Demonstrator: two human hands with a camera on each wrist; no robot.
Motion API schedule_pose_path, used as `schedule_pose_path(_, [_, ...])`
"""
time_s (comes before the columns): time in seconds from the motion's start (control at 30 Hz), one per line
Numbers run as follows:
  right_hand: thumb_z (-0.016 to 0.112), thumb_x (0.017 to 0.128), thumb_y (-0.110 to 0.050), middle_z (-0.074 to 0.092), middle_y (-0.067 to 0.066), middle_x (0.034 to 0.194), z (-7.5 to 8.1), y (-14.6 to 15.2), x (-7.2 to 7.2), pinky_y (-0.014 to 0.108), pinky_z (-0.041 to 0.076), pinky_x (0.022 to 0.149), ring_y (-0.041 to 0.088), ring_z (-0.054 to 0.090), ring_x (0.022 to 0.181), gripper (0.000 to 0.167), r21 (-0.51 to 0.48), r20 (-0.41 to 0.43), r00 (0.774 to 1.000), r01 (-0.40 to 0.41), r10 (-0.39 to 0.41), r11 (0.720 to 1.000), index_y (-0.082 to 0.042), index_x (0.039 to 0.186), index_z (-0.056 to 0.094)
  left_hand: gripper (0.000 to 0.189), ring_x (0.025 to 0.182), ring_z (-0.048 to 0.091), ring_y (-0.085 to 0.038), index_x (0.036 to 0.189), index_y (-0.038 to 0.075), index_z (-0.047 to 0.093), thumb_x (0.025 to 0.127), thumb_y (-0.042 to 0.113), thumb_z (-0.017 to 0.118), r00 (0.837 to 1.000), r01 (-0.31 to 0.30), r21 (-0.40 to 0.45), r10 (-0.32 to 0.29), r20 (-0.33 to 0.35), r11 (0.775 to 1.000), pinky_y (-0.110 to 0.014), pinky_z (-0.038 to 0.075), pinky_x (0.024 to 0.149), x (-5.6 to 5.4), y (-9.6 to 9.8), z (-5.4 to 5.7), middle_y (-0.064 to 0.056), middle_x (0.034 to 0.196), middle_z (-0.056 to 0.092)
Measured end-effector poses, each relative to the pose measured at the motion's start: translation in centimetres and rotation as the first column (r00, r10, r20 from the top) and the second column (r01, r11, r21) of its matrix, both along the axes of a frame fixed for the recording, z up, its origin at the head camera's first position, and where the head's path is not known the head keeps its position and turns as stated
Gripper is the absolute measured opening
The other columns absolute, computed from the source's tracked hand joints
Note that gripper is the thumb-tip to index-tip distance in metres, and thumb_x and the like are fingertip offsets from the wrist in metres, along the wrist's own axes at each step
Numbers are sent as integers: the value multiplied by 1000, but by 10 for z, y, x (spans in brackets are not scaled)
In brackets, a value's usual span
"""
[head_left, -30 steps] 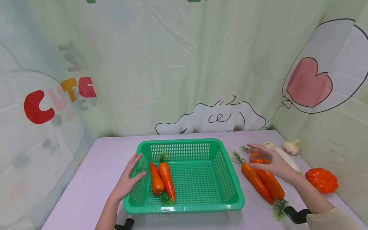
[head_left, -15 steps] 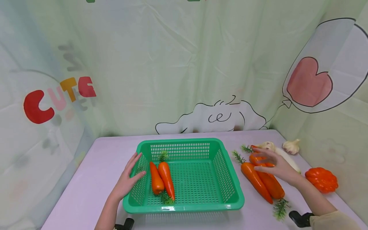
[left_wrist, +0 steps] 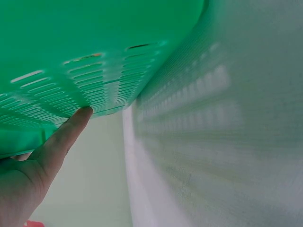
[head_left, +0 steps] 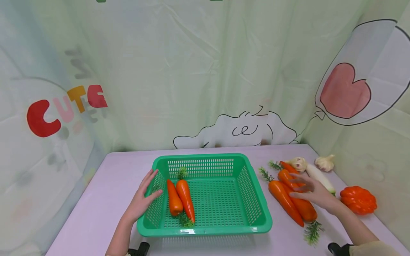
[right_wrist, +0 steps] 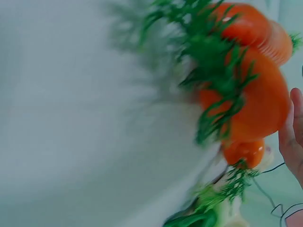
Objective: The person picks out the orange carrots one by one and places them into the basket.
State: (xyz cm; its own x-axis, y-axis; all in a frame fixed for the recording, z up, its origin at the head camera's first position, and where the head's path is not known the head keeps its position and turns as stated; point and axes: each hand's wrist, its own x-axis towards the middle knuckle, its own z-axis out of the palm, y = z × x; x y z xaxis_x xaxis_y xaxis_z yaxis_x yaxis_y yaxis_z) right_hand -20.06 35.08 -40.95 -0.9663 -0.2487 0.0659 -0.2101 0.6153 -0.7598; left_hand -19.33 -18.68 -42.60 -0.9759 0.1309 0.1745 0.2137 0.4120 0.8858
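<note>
A green plastic basket point(head_left: 224, 232) stands on the table, holding two carrots point(head_left: 185, 199) on its left side. My left hand point(head_left: 143, 197) rests at the basket's left rim with fingers extended; in the left wrist view a finger lies against the slotted wall point(left_wrist: 90, 80). Over a pile of several carrots point(head_left: 282, 199) to the right of the basket hovers my right hand point(head_left: 315, 192), fingers spread and slightly bent, partly hiding the carrots. Nothing shows in its grasp. In the right wrist view, carrot ends with green tops point(right_wrist: 213, 71) sit beside the fingers.
Behind the carrot pile lie a long white radish-like vegetable point(head_left: 320, 179) and two garlic bulbs point(head_left: 325, 163). A ribbed orange-red vegetable point(head_left: 358, 200) lies near the table's right edge. Printed curtains point(head_left: 144, 89) enclose the back and sides.
My right hand has moved a little right and nearer to me over the carrot pile, uncovering the carrots at the back. The left hand, basket and vegetables have stayed in place.
</note>
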Motion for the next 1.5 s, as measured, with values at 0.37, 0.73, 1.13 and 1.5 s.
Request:
schedule_pose_path(0.37, [61,87,-17,44,33,125,-13,14,7,41,52,72,41,51,102,61,11,111,994,6,-8,1000,8,135,32,66,136,7,-38,145,18,27,88,20,60,1000,-3,5,3,-5,1000,-68,18,96,-5,-4,-9,-10,152,8])
schedule_pose_path(0.73, [68,82,-15,44,35,125,-23,21,10,43,51,73,40,52,100,66,21,133,989,-65,62,998,11,132,35,65,135,7,-41,145,14,27,88,18,59,1000,3,10,-3,-15,1000,-69,17,95,2,0,1,-13,152,8])
schedule_pose_path(1.13, [73,77,-20,40,33,130,-35,21,12,60,39,86,48,40,113,77,75,192,979,-90,74,993,6,137,32,63,134,7,-44,144,6,27,89,14,58,1000,8,19,-8,-16,1000,-69,17,95,16,10,26,-18,150,9])
schedule_pose_path(1.5, [74,76,-20,43,34,126,-34,22,13,57,43,83,48,41,113,77,94,248,968,-71,46,993,6,135,35,63,134,8,-44,143,6,27,89,15,58,1000,7,15,-7,-20,1000,-69,17,95,16,10,27,-19,150,10])
